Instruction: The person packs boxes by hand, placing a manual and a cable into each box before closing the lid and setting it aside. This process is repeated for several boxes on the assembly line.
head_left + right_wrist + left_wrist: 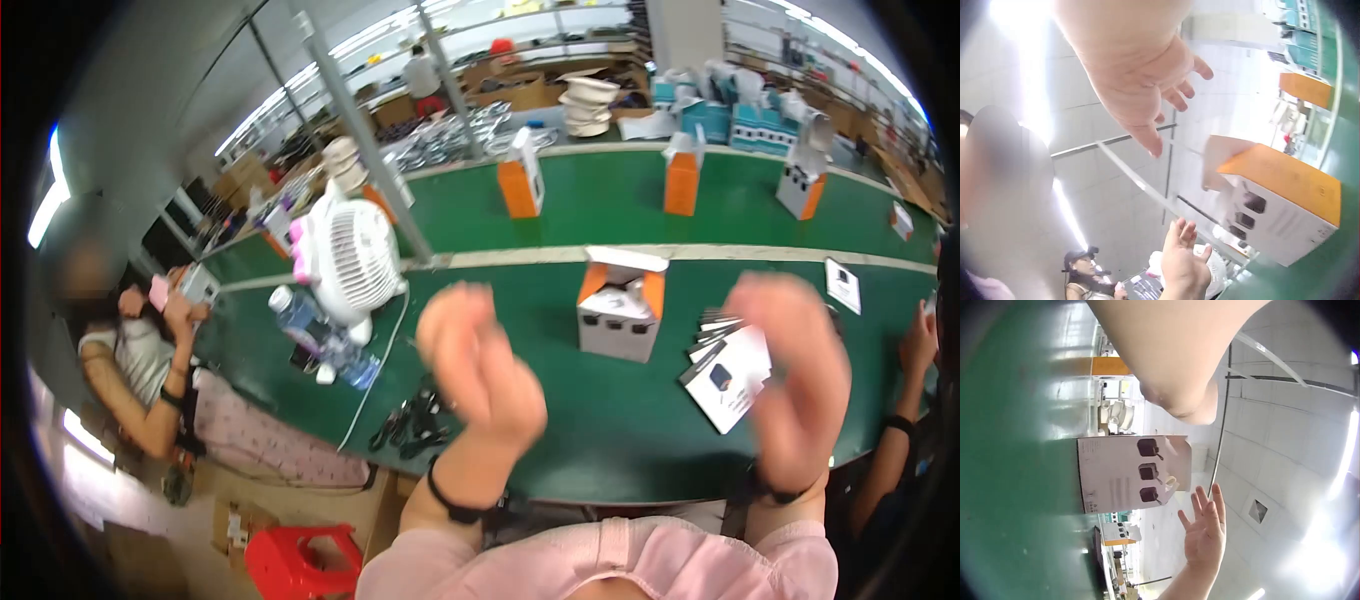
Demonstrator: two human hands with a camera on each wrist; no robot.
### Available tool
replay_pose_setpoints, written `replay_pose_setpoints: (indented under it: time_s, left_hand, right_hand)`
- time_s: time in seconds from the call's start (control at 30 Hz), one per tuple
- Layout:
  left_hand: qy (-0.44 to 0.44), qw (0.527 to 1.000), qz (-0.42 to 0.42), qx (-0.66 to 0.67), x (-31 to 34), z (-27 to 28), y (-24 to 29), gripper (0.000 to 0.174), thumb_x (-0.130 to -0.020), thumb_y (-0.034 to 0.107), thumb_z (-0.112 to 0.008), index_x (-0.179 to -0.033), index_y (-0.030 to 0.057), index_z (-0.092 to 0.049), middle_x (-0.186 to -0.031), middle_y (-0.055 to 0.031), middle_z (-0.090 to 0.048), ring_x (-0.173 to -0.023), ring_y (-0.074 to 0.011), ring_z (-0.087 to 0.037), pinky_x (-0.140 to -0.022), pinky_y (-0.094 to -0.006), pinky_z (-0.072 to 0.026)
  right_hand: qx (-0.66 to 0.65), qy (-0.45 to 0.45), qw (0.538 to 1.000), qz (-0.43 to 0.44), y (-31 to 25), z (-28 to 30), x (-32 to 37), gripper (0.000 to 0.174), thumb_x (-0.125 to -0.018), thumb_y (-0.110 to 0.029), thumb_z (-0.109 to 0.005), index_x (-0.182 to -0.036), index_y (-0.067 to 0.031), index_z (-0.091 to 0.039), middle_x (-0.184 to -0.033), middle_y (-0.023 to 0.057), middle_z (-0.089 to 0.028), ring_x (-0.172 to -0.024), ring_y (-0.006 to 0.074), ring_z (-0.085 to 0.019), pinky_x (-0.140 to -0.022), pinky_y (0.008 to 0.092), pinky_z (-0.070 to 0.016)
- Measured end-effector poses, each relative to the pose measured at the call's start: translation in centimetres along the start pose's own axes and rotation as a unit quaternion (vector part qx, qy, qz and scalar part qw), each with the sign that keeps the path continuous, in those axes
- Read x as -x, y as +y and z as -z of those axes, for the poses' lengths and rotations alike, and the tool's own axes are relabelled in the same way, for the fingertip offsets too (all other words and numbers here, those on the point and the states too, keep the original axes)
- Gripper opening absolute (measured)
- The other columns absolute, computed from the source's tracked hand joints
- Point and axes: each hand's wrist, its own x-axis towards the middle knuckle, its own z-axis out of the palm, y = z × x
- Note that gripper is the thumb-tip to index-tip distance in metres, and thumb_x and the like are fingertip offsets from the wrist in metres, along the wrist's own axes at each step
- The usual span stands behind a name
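My left hand (480, 365), blurred in the head view, is raised above the green table with nothing in it. My right hand (805, 370) is held up on the other side, also blurred and without anything in its grasp; its fingers stand apart in the left wrist view. Between the hands, a little farther off, stands an orange and white box (620, 325) with its top flaps up and something pale inside. A fan of white leaflets (728, 375) with a dark device picture lies beside the box, partly covered by my right hand in the head view.
A white fan (355, 255), plastic bottles (325, 335) and black cables (412, 425) are to the left. Similar boxes (683, 180) stand on the green surface behind a pale ledge (520, 255). One person sits at the left; another's arm (905, 385) reaches in at the right.
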Motion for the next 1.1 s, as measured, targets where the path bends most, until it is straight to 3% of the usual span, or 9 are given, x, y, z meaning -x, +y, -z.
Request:
replay_pose_setpoints:
  time_s: [0.07,0.17,0.27,0.43,0.53,0.73,0.8,0.93,1.1]
  left_hand:
    - [-0.083,0.963,-0.25,0.064,0.0,-0.1,4.7,0.023,-0.081,0.015,-0.064,-0.104,0.0111,-0.064,-0.109,-0.0071,-0.055,-0.103,-0.0255,-0.049,-0.09,-0.0459,-0.0407]
    - [-0.249,0.966,-0.075,-0.015,1.4,2.0,7.1,0.021,-0.069,0.012,-0.071,-0.09,0.014,-0.068,-0.102,-0.0067,-0.058,-0.096,-0.0271,-0.052,-0.084,-0.0469,-0.0408]
    - [-0.271,0.954,0.027,-0.124,3.9,2.1,5.1,0.018,-0.069,0.0,-0.07,-0.084,0.0073,-0.067,-0.101,-0.0105,-0.06,-0.088,-0.0283,-0.056,-0.079,-0.0378,-0.0449]
    - [-0.384,0.91,0.129,-0.083,6.0,-0.1,2.2,0.043,-0.077,0.01,-0.072,-0.117,0.0039,-0.059,-0.117,-0.0123,-0.058,-0.07,-0.0184,-0.06,-0.06,-0.0284,-0.0506]
    - [-0.414,0.881,0.17,-0.152,6.9,-2.2,-0.7,0.045,-0.074,0.013,-0.075,-0.115,0.0057,-0.058,-0.118,-0.0104,-0.056,-0.066,-0.0188,-0.06,-0.062,-0.0302,-0.0515]
    - [-0.439,0.86,0.189,-0.179,7.3,-4.5,-1.7,0.041,-0.068,0.018,-0.079,-0.102,0.006,-0.059,-0.108,-0.009,-0.051,-0.075,-0.022,-0.063,-0.069,-0.034,-0.0538]
    - [-0.429,0.864,0.186,-0.185,7.7,-5.2,-2.6,0.037,-0.067,0.016,-0.079,-0.099,0.0088,-0.061,-0.107,-0.0107,-0.051,-0.095,-0.0302,-0.059,-0.082,-0.0385,-0.0507]
    - [-0.381,0.894,0.175,-0.16,8.0,-5.9,-3.3,0.021,-0.066,0.014,-0.077,-0.077,0.0059,-0.06,-0.093,-0.0111,-0.059,-0.091,-0.03,-0.059,-0.075,-0.0384,-0.049]
    - [-0.338,0.919,0.158,-0.126,7.8,-3.5,-2.5,0.022,-0.068,0.016,-0.076,-0.075,0.0053,-0.059,-0.08,-0.0111,-0.058,-0.079,-0.0318,-0.057,-0.069,-0.0396,-0.0466]
  right_hand:
    - [-0.096,-0.173,0.963,0.183,-2.1,0.7,0.4,0.034,-0.08,-0.024,-0.066,-0.107,-0.004,-0.066,-0.107,0.0131,-0.065,-0.102,0.0281,-0.061,-0.092,0.0432,-0.0439]
    - [-0.09,-0.263,0.931,0.236,-0.4,2.3,0.4,0.036,-0.08,-0.034,-0.07,-0.102,-0.0053,-0.067,-0.111,0.0157,-0.065,-0.104,0.0353,-0.06,-0.094,0.0524,-0.0391]
    - [-0.036,-0.256,0.951,0.17,-0.1,3.5,0.8,0.03,-0.075,-0.026,-0.072,-0.097,-0.0058,-0.07,-0.098,0.0093,-0.068,-0.092,0.0274,-0.064,-0.084,0.0417,-0.0458]
    - [-0.118,-0.218,0.95,0.19,1.3,5.2,1.0,0.036,-0.072,-0.024,-0.075,-0.097,0.0011,-0.069,-0.084,0.0151,-0.068,-0.07,0.0272,-0.066,-0.06,0.0341,-0.0479]
    - [-0.048,-0.124,0.98,0.148,1.2,6.2,1.6,0.039,-0.065,-0.018,-0.074,-0.096,0.0042,-0.068,-0.083,0.0168,-0.067,-0.067,0.0298,-0.063,-0.061,0.035,-0.0476]
    - [-0.108,-0.051,0.987,0.108,1.7,7.7,3.5,0.042,-0.065,-0.018,-0.068,-0.098,0.0064,-0.065,-0.085,0.0167,-0.066,-0.07,0.025,-0.061,-0.063,0.0312,-0.0463]
    - [-0.137,0.08,0.987,-0.021,1.4,6.7,4.1,0.039,-0.068,-0.019,-0.066,-0.097,0.007,-0.064,-0.083,0.014,-0.064,-0.072,0.0221,-0.059,-0.068,0.0302,-0.0454]
    - [-0.077,-0.042,0.996,-0.021,3.3,7.4,3.6,0.028,-0.088,-0.006,-0.054,-0.113,0.0036,-0.059,-0.095,0.0105,-0.061,-0.087,0.0165,-0.056,-0.079,0.0286,-0.0433]
    - [-0.09,-0.111,0.99,-0.004,6.0,7.8,3.1,0.028,-0.09,-0.001,-0.055,-0.118,0.0025,-0.057,-0.098,0.0089,-0.06,-0.088,0.0141,-0.055,-0.081,0.0276,-0.0438]
